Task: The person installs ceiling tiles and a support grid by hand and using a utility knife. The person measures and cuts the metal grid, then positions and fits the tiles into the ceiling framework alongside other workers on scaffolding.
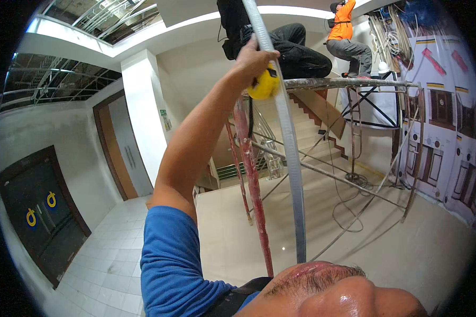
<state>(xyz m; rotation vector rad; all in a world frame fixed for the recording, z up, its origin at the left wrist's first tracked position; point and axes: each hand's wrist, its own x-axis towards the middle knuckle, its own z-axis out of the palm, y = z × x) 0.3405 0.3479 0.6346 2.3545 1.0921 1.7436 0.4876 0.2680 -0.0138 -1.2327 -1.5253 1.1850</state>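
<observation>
My left hand (253, 57) is raised high, its fingers wrapped round a long grey metal channel (290, 142). The channel stands nearly upright, slightly tilted, running from the top edge down past the scaffold. Just below the hand, partly behind the channel, is a rounded yellow thing with black parts (263, 85); I cannot tell its kind. My left arm is stretched up in a blue sleeve. My right hand is out of sight.
A scaffold (349, 82) with red and rusty legs stands ahead. On it one person in dark clothes (301, 53) crouches, and another in an orange top (342, 24) reaches upward. Stairs (317, 124) rise behind; a cable (349, 216) lies on the floor. Doors (45, 206) line the left.
</observation>
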